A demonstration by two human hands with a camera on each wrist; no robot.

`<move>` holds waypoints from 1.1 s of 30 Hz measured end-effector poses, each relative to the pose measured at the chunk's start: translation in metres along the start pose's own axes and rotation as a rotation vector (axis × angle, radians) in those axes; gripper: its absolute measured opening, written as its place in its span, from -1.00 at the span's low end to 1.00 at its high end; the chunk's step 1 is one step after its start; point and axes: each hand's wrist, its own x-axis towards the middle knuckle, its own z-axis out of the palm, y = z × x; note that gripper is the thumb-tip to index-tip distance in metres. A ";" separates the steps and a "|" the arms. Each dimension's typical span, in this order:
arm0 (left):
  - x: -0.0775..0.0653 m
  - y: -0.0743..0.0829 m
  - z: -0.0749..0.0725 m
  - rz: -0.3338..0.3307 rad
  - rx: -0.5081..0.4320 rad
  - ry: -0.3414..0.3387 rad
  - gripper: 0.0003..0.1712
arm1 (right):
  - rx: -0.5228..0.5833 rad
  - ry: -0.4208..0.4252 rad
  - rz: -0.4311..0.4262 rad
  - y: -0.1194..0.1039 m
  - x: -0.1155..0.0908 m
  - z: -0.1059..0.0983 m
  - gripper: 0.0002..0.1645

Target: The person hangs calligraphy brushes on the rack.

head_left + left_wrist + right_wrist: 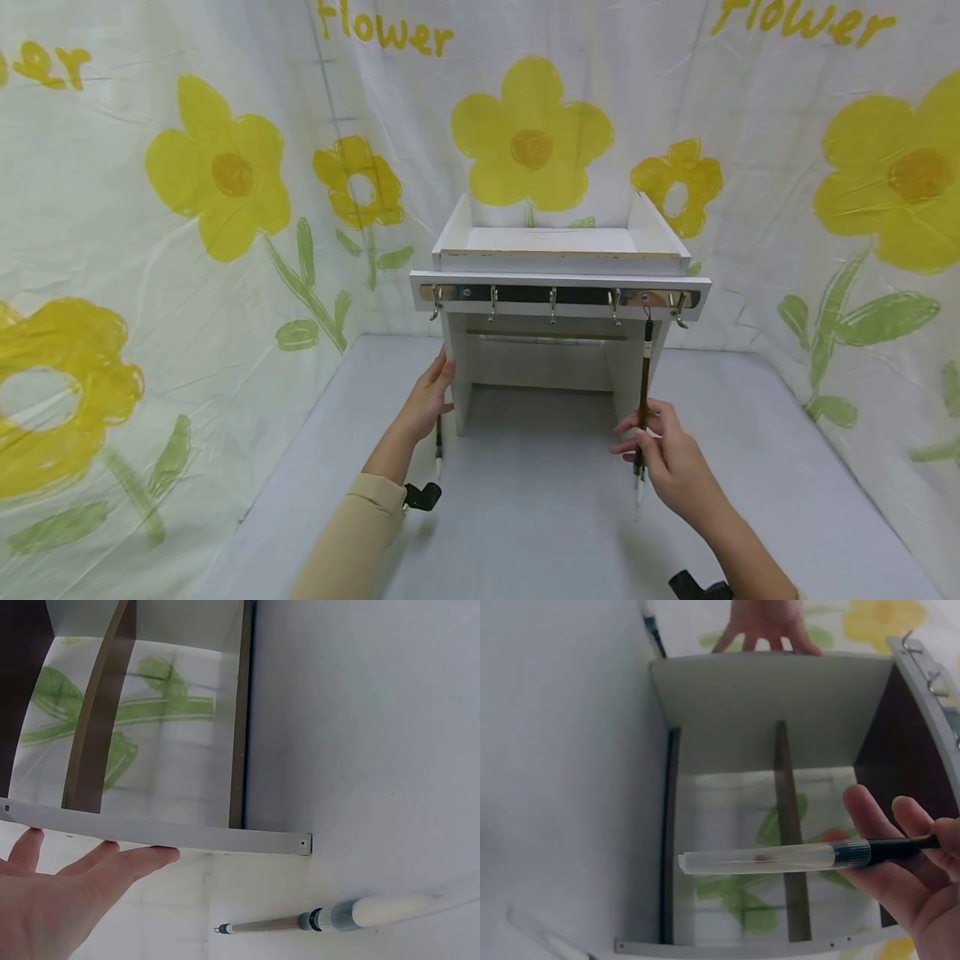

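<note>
A white wooden shelf unit (537,267) stands on the table, with a metal hook rail (525,294) across its front. My right hand (663,450) pinches the lower part of a brown-handled calligraphy brush (646,367), which stands upright. Its top loop overlaps the rail just left of the rightmost hook (681,308). A clear cap (761,860) covers the bristle end, pointing away from the fingers in the right wrist view. My left hand (426,400) rests its outstretched fingertips against the unit's left side panel (187,835).
Beside the left panel is another calligraphy brush (277,924) with a white tip. A further capped brush (551,941) shows at the lower left of the right wrist view. Behind the table (540,533) hangs a white curtain (420,100) with yellow flowers.
</note>
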 end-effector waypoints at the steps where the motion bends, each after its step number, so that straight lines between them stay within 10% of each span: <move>1: 0.000 0.000 0.000 -0.001 0.001 -0.001 -0.15 | -0.001 -0.003 -0.004 0.000 0.000 0.001 -0.63; 33: 0.000 0.001 0.001 -0.004 -0.028 0.007 -0.18 | 0.050 -0.091 0.040 0.006 0.000 0.020 -0.63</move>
